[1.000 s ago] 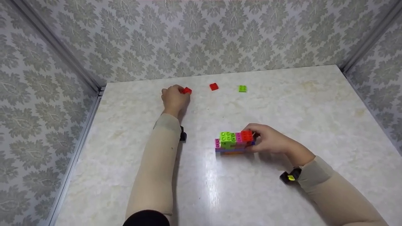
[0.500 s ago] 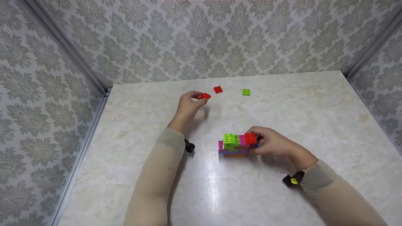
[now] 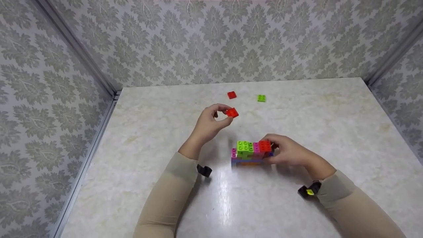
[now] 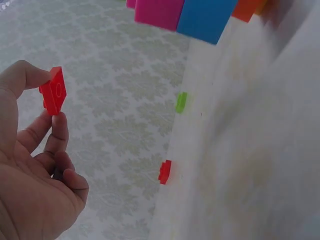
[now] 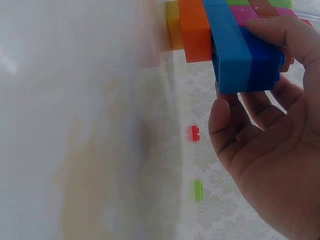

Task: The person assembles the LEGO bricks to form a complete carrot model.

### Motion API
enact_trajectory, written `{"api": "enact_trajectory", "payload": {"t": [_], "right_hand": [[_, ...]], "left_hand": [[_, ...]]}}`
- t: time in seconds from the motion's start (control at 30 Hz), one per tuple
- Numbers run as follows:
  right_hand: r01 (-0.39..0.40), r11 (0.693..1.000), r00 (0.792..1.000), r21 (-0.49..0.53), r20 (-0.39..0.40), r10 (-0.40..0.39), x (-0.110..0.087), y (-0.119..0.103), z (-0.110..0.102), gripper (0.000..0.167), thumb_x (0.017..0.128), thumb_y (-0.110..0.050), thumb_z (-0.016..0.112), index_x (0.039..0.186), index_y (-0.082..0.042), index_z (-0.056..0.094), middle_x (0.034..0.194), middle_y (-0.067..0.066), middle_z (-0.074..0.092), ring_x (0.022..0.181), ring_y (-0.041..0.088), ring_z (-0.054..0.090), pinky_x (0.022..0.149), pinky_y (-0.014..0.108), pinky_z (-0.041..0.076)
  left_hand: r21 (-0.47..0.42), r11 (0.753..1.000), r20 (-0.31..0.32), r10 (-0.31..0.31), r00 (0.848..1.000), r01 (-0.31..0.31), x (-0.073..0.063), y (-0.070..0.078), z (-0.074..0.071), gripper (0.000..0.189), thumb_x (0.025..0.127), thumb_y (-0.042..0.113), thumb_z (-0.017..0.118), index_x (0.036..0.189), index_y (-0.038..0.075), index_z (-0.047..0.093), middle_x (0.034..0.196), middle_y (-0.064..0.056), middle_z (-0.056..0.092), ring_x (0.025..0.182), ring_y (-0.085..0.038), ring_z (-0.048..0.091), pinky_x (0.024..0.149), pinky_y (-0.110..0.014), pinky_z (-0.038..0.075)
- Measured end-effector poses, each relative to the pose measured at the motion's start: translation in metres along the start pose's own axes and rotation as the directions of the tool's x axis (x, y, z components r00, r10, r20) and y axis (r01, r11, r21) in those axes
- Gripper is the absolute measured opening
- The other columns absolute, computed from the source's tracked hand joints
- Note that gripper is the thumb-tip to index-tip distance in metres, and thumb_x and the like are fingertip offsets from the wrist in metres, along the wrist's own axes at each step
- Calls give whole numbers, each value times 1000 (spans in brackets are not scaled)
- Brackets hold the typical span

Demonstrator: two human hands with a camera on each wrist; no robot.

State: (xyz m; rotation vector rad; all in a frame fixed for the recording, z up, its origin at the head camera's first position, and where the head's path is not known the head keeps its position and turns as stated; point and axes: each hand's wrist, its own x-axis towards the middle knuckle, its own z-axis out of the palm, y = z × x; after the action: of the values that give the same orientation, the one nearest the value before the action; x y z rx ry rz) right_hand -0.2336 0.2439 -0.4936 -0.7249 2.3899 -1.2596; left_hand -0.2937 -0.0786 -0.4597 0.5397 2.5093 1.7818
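Between thumb and fingertips, my left hand [image 3: 210, 124] pinches a flat red building brick [image 3: 232, 112] above the table, behind and left of the block build. In the left wrist view the red brick [image 4: 56, 91] is tilted on edge, its hollow underside showing. My right hand [image 3: 289, 150] grips the right end of a multicoloured block build [image 3: 249, 153]. Green, pink and red bricks form its top, with blue and orange lower down. The right wrist view shows the thumb on the build's dark blue brick [image 5: 261, 60], with fingers curled behind it and partly hidden.
At the back of the table [image 3: 158, 112] lie a second flat red brick [image 3: 232, 95] and a green brick [image 3: 261, 98], apart from each other. Patterned walls [image 3: 211, 39] stand behind and on both sides.
Lifted from the back left of the table, the red brick has come right and nearer with my left hand. My right hand keeps its grip on the build, which stays about in place.
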Motion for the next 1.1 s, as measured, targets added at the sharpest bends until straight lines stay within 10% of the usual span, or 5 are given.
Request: {"api": "enact_trajectory", "payload": {"t": [0.6, 1.1], "right_hand": [[30, 999, 1000, -23, -6, -30, -1, 1, -1, 41, 92, -12, 90, 130, -19, 75, 126, 1, 73, 113, 17, 64, 102, 30, 54], [43, 999, 999, -23, -11, -44, -1, 0, -1, 42, 91, -9, 86, 130, -18, 76, 127, -1, 74, 111, 16, 65, 100, 30, 54]], "left_hand": [[118, 972, 261, 168, 951, -204, -39, 39, 21, 30, 99, 20, 82, 128, 16, 80, 121, -2, 76, 114, -23, 55, 105, -42, 48], [133, 964, 361, 168, 917, -229, -41, 32, 33, 28, 98, 23, 87, 124, 16, 81, 119, -2, 78, 113, -27, 57, 105, -51, 48]]}}
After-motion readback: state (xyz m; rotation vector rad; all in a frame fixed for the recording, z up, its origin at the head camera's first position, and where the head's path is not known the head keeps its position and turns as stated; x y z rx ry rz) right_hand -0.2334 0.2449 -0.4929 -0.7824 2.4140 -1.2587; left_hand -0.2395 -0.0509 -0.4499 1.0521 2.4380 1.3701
